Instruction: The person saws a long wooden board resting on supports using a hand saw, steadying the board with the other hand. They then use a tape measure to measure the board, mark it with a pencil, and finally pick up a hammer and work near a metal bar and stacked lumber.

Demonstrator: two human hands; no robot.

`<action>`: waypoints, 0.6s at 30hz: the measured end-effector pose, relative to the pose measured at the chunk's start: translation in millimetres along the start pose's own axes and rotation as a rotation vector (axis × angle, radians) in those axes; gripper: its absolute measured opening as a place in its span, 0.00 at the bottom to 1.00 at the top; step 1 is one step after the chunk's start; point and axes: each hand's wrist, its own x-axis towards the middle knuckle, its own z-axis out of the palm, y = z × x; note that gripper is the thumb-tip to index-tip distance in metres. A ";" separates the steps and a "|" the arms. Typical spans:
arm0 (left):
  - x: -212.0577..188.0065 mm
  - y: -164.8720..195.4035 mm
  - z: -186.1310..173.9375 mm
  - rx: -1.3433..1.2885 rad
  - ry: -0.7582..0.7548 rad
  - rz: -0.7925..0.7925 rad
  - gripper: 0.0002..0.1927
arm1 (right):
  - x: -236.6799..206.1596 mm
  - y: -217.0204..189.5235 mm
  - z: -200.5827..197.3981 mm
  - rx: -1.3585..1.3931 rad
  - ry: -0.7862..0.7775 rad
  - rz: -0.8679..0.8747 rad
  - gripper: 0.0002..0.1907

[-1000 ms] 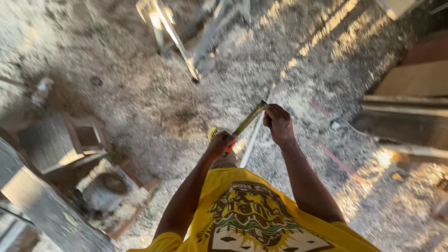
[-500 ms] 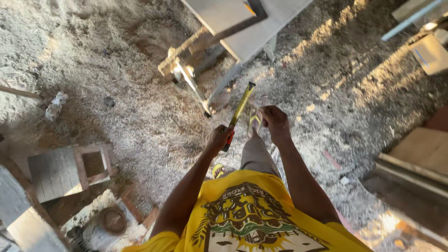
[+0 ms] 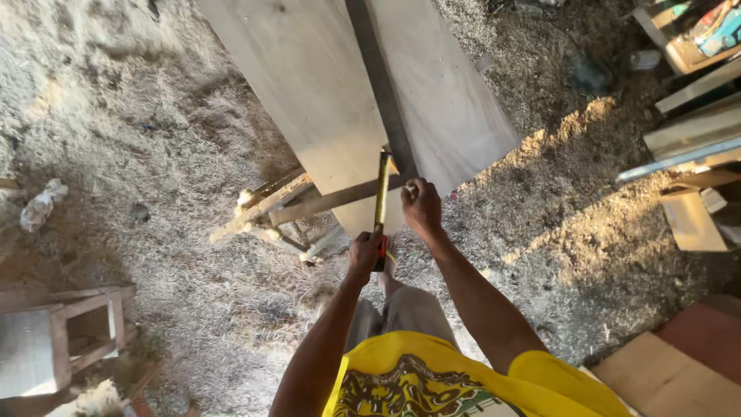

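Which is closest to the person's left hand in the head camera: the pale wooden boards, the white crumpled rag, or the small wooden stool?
From the left hand:
1. Pale wooden boards, just ahead.
2. Small wooden stool, lower left.
3. White crumpled rag, far left; close to the stool's rank.

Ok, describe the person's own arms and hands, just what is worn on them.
Both arms are bare from the short yellow sleeves down. The left hand and right hand wear no gloves; no watch, ring or band shows. The yellow shirt carries a dark green printed design.

Left hand (image 3: 364, 252) clenched, right hand (image 3: 421, 205) fisted
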 end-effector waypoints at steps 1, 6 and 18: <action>9.1 10.6 6.3 -0.016 -0.003 -0.019 0.31 | 20.3 -1.1 5.3 -0.042 0.000 -0.019 0.14; 39.6 37.1 23.6 -0.076 -0.014 -0.071 0.32 | 74.9 -9.0 32.2 -0.230 0.024 -0.246 0.27; 78.9 57.5 5.5 -0.100 0.035 -0.125 0.33 | 111.2 -7.9 56.3 -0.267 -0.078 -0.295 0.09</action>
